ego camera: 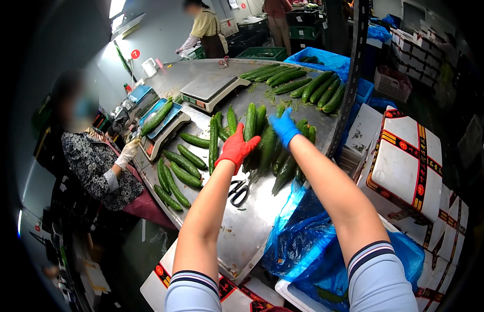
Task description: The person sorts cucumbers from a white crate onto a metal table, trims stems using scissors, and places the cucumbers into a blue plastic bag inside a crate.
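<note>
My left hand [238, 147], in a red glove, has its fingers and thumb spread at the left side of a heap of cucumbers [250, 121]. My right hand [284, 125], in a blue glove, is over the heap's right part, fingers apart and pointing left. Between the hands a cucumber [268, 146] looks blurred, and I see neither hand closed around it. Black-handled scissors [240, 194] lie on the metal table [245, 230], just nearer to me than the heap. Several loose cucumbers [183, 163] are spread left of my red glove.
Across the table a person [101, 156] in white gloves stands by a scale [164, 132] bearing a cucumber on a blue tray. Another scale [208, 89] and a cucumber row [323, 91] are farther back. A metal post [351, 78], taped foam boxes [411, 160] and blue plastic [304, 238] are rightward.
</note>
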`<state>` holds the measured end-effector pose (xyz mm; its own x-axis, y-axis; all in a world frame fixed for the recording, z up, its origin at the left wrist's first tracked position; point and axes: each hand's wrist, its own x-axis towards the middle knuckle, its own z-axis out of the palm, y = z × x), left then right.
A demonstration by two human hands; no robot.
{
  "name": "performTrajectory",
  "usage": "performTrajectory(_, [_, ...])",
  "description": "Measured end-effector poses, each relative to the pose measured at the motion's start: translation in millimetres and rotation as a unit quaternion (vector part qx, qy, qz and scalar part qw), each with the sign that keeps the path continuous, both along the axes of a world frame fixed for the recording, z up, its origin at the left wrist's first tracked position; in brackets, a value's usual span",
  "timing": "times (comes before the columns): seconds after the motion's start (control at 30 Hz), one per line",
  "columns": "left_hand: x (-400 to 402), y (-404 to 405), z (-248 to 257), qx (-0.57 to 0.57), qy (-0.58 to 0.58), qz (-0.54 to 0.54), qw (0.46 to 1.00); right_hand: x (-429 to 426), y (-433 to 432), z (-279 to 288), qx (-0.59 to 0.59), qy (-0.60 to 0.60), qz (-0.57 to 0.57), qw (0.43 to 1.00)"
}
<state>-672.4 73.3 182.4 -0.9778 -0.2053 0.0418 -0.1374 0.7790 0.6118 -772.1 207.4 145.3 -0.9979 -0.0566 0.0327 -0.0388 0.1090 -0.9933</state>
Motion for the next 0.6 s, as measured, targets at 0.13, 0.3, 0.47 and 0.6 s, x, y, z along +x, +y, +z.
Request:
performTrajectory(0.13, [-26.0,-24.1,-47.4,-0.137,0.067,-0.044,0.987,39.2,-2.5,-25.6,0.416,0.075,0.139,0.896])
performTrajectory(0.3, [-47.0,12.9,-37.2,-0.254,0.004,-0.001,0.967,42.1,22.3,-37.6,0.36,0.148,0.072,0.918])
performTrajectory(0.47, [-59.3,1.4,-82.9,-0.132,0.13,-0.12,0.975,122.8,100.1,-40.6,0.024,0.248,0.053,0.967])
performTrajectory(0.6, [-2.1,55.1,-23.4,0.156,0.323,-0.099,0.928,240.8,223.1,-14.2,-0.008,0.11,0.01,0.994])
